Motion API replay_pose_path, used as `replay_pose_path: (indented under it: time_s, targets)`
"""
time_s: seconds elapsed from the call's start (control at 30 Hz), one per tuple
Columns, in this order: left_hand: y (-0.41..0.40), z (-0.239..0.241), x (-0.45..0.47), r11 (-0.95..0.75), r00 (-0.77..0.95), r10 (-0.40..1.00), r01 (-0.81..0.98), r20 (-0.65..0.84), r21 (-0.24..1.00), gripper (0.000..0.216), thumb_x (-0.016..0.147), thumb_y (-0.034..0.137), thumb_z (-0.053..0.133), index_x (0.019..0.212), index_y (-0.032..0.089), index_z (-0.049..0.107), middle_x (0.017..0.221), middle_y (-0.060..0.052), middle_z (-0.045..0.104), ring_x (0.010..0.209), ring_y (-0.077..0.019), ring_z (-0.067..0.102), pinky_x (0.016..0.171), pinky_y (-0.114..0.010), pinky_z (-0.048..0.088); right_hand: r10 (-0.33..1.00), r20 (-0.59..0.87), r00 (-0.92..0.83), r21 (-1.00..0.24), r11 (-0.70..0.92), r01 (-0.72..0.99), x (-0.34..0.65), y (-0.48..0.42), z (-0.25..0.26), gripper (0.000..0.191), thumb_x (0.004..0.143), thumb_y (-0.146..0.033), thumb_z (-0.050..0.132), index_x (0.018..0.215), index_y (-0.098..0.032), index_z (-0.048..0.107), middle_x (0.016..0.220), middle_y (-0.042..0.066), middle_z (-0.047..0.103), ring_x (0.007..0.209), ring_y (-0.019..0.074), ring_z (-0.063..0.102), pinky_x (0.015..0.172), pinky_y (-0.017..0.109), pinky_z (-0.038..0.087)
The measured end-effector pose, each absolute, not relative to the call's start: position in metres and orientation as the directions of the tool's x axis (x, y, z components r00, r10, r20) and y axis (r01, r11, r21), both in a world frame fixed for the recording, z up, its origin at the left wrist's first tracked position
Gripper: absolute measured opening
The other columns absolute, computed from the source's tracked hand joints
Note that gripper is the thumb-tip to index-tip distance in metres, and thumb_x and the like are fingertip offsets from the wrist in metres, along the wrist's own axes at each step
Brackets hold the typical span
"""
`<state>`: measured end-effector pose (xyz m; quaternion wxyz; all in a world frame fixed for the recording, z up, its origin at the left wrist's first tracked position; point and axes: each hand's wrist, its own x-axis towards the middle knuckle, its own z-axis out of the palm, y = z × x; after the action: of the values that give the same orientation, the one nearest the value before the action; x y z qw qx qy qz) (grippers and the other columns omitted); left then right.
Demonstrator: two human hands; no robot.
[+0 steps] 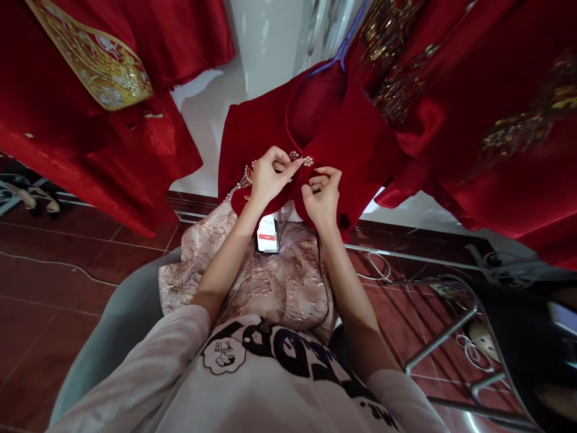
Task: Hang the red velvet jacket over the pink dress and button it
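A dark red velvet garment [356, 138] hangs in front of me, its collar open at the top. My left hand [269, 176] pinches the red fabric beside a pearl and gold clasp [303, 159] near the collar. My right hand [322, 195] is curled just below the clasp, fingers closed on the same edge of the garment. More beaded trim [246, 178] shows at the left of my left hand. A pink and gold brocade fabric [270, 282] lies over my lap, with a phone [267, 234] resting on it, screen lit.
Other red garments with gold embroidery [103, 66] hang at the left and upper right [487, 102]. A grey chair edge [121, 331] is at my left. A metal-framed stand [455, 325] and white cables [376, 267] lie on the dark red tiled floor at the right.
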<state>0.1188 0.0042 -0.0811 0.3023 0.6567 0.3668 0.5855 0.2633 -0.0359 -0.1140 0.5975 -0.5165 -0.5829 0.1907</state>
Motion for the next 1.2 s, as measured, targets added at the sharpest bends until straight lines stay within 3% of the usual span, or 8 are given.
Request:
replay_pose_path:
  time_s: [0.13,0.23,0.37,0.5,0.6,0.77,1.0,1.2]
  targets:
    - [-0.002,-0.078,0.111,-0.374,0.418,0.862,0.139,0.288,0.917,0.058,0.099,0.068,0.063,0.074,0.016,0.068,0.071,-0.007,0.071,0.067,-0.0159,0.076,0.063,-0.023,0.063,0.893,0.38,0.239,-0.924,0.359,0.129,0.281,-0.03,-0.103,0.029,0.082,-0.031,0.058,0.107,-0.026,0.043,0.078,-0.005,0.051,0.067,0.013,0.054,0.066,0.028,0.048]
    - [-0.005,-0.078,0.107,-0.323,0.683,0.723,0.194,0.109,0.926,0.051,0.089,0.07,0.074,0.085,0.019,0.075,0.088,-0.007,0.078,0.08,-0.0188,0.079,0.068,-0.024,0.065,0.927,0.332,0.177,-0.942,0.334,0.021,0.295,-0.028,-0.096,0.024,0.085,-0.038,0.056,0.103,-0.026,0.047,0.08,-0.003,0.053,0.067,0.0125,0.055,0.062,0.027,0.047]
    - [-0.008,-0.077,0.105,-0.356,0.856,0.509,0.114,0.09,0.927,0.038,0.09,0.062,0.075,0.096,0.024,0.077,0.097,-0.003,0.078,0.096,-0.0188,0.077,0.086,-0.028,0.066,0.924,0.365,0.111,-0.928,0.353,0.117,0.301,-0.033,-0.093,0.027,0.082,-0.035,0.059,0.105,-0.027,0.048,0.087,-0.001,0.057,0.065,0.0124,0.053,0.056,0.026,0.045]
    - [-0.008,-0.074,0.096,-0.392,0.798,0.581,0.103,0.159,0.914,0.03,0.09,0.051,0.079,0.08,0.022,0.074,0.077,-0.002,0.073,0.079,-0.02,0.076,0.081,-0.038,0.068,0.874,0.476,0.1,-0.854,0.432,0.291,0.293,-0.053,-0.089,0.033,0.079,-0.028,0.065,0.108,-0.027,0.05,0.099,0.003,0.062,0.077,0.0155,0.062,0.059,0.028,0.05]
    - [-0.006,-0.073,0.086,-0.349,0.813,0.575,0.142,0.092,0.926,0.028,0.082,0.045,0.088,0.073,0.022,0.076,0.064,-0.002,0.069,0.068,-0.0206,0.076,0.075,-0.04,0.069,0.834,0.535,0.133,-0.811,0.463,0.357,0.285,-0.073,-0.08,0.024,0.082,-0.028,0.065,0.103,-0.026,0.053,0.103,0.004,0.065,0.083,0.016,0.064,0.063,0.029,0.053]
    - [-0.007,-0.066,0.072,-0.247,0.848,0.53,0.177,-0.02,0.953,0.031,0.078,0.048,0.09,0.076,0.021,0.077,0.067,-0.006,0.075,0.067,-0.0224,0.079,0.069,-0.037,0.068,0.877,0.48,-0.012,-0.803,0.444,0.398,0.277,-0.096,-0.07,0.016,0.086,-0.033,0.065,0.097,-0.024,0.058,0.093,0.003,0.065,0.075,0.0147,0.061,0.06,0.028,0.049]
    - [-0.012,-0.06,0.066,-0.283,0.787,0.613,0.146,0.062,0.948,0.023,0.08,0.041,0.091,0.081,0.02,0.081,0.072,-0.007,0.078,0.073,-0.0242,0.08,0.07,-0.037,0.069,0.913,0.391,-0.116,-0.755,0.391,0.526,0.273,-0.09,-0.09,0.047,0.07,-0.038,0.086,0.101,-0.022,0.056,0.097,0.005,0.064,0.086,0.0203,0.062,0.078,0.039,0.055]
    - [-0.012,-0.056,0.071,-0.445,0.472,0.812,0.12,0.343,0.888,0.014,0.091,0.035,0.084,0.09,0.021,0.081,0.08,-0.005,0.077,0.082,-0.0211,0.079,0.084,-0.04,0.066,0.885,0.465,0.015,-0.766,0.393,0.509,0.258,-0.092,-0.087,0.03,0.081,-0.031,0.071,0.097,-0.026,0.047,0.088,0.001,0.063,0.076,0.0172,0.059,0.071,0.034,0.054]
